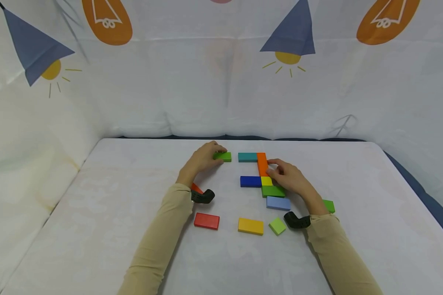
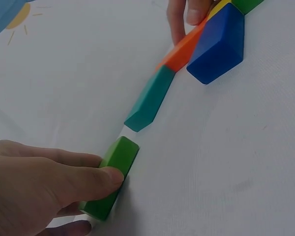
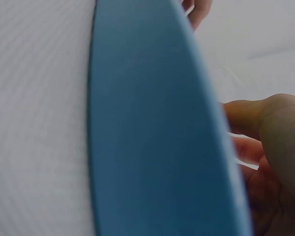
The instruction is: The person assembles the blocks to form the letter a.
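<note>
In the head view, a green block (image 1: 223,157) is pinched by the left hand (image 1: 204,157), left of the teal block (image 1: 247,157). The right edge of the orange block (image 1: 262,164) is touched by the right hand (image 1: 291,177), thumb and forefinger apart. In the left wrist view, a gap is seen between green and teal. In the right wrist view, this right hand is partly covered by a blue block (image 3: 147,118).

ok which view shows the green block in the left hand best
The left wrist view: the green block is largest there, only partly hidden by the left hand's grip. The head view shows it small, also partly covered. The right wrist view doesn't show it; a blue block dominates there.
</note>
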`<move>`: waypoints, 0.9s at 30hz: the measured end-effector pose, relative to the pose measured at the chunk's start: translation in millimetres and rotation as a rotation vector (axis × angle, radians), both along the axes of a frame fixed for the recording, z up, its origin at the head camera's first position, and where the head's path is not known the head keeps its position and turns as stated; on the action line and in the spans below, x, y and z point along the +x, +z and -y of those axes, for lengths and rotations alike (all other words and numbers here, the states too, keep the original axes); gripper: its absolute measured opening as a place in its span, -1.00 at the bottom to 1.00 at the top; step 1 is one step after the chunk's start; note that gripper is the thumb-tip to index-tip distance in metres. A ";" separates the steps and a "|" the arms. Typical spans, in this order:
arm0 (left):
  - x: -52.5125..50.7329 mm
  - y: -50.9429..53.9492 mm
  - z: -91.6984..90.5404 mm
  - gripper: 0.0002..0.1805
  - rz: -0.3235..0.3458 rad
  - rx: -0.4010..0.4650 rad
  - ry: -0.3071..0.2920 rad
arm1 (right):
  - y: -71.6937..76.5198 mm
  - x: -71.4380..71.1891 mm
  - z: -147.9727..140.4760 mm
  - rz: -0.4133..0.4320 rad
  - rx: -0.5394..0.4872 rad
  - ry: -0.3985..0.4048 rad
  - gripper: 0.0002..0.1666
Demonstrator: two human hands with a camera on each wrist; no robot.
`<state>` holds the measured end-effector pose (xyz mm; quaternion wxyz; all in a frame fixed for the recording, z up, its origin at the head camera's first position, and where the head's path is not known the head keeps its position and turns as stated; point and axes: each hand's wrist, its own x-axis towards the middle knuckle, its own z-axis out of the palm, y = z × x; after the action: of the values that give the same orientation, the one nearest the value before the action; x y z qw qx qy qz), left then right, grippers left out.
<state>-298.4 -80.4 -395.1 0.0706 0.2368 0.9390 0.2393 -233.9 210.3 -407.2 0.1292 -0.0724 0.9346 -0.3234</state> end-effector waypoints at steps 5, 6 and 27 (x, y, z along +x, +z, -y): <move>0.7 0.8 -1.4 -0.58 -0.007 0.003 -0.002 | 0.2 -0.2 0.3 -0.001 0.005 -0.001 -0.44; 0.8 1.1 -1.3 -0.58 -0.004 0.006 -0.003 | 0.2 -0.2 0.4 -0.002 0.006 -0.001 -0.44; -1.6 1.7 7.7 -0.59 0.007 0.072 -0.049 | 1.7 1.5 1.4 0.002 0.006 -0.003 -0.44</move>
<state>-300.0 -88.1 -393.4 0.0710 0.2613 0.9235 0.2718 -232.5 208.9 -405.5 0.1301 -0.0703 0.9356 -0.3207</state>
